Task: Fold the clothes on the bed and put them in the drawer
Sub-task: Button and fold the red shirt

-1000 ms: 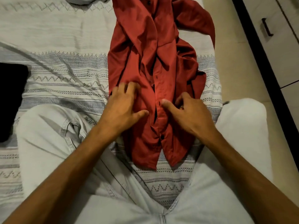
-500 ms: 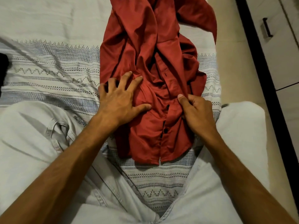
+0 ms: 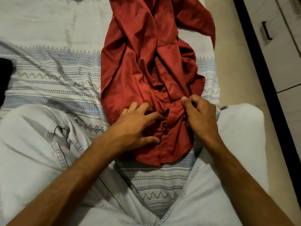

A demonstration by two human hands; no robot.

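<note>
Red shirt (image 3: 146, 62) with black buttons (image 3: 165, 132); cream bedspread (image 3: 57, 75) banded with grey-blue zigzags and dots; pale grey jeans (image 3: 40, 152); a black item (image 3: 4, 79) at nine o'clock.

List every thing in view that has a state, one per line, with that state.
red shirt: unfolded, crumpled, lying on the bed, lower buttons undone.
bedspread: spread out, wrinkled.
left hand: fingers spread, resting on the shirt beside the buttons.
right hand: pinches a bunch of shirt fabric.
drawer: closed.
black item: at the left edge, too cropped to tell.
</note>
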